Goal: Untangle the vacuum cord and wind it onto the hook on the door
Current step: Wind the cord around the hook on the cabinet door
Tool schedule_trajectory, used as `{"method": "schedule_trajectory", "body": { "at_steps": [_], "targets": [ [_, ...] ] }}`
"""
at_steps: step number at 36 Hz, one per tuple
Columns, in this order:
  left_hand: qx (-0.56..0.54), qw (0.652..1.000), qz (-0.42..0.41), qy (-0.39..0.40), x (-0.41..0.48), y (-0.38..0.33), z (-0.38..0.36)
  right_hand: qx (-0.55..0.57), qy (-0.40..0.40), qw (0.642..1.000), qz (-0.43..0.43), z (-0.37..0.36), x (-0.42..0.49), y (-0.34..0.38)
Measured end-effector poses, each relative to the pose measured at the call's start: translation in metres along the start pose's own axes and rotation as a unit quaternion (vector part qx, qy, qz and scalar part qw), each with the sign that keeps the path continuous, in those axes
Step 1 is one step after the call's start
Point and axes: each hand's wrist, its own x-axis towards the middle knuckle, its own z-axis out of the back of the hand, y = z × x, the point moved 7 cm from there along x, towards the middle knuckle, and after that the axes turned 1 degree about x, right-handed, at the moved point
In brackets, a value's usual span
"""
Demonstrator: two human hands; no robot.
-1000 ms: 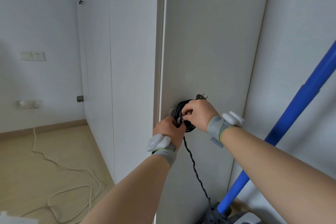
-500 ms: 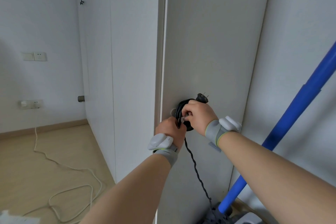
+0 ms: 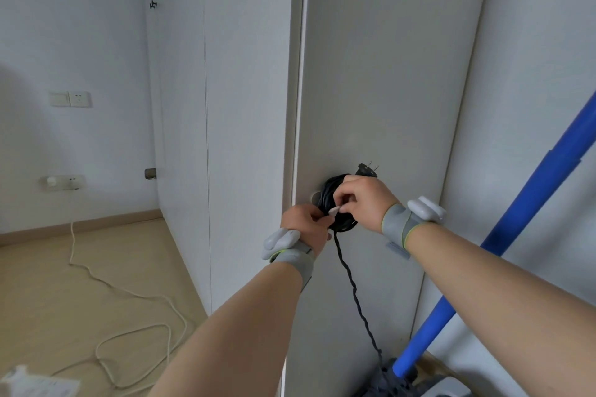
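Note:
A black vacuum cord (image 3: 329, 195) is wound into a tight coil against the grey door (image 3: 380, 74), around a hook that the coil and my hands hide. Its black plug (image 3: 367, 170) sticks out at the coil's upper right, prongs up. One twisted strand (image 3: 354, 293) hangs from the coil down to the vacuum base (image 3: 387, 380). My right hand (image 3: 362, 201) curls over the coil and pinches a small pale tab at its front. My left hand (image 3: 306, 226) grips the coil's lower left edge, fingers curled.
A blue pole (image 3: 516, 226) leans diagonally at the right, its foot beside the vacuum base. A white cable (image 3: 129, 293) snakes over the wooden floor from a wall socket (image 3: 63, 182) at the left. White cupboard panels (image 3: 242, 106) stand left of the door.
Both hands have stayed at the coil. My right hand's fingers have shifted a little and a small pale tab now shows between my two hands.

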Motion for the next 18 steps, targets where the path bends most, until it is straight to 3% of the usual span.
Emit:
{"method": "schedule_trajectory", "body": {
  "at_steps": [18],
  "targets": [
    [0.077, 0.996, -0.012, 0.04, 0.003, -0.0065, 0.0021, 0.037, 0.03, 0.998, -0.04, 0.0025, 0.0026, 0.0019]
  ]
}}
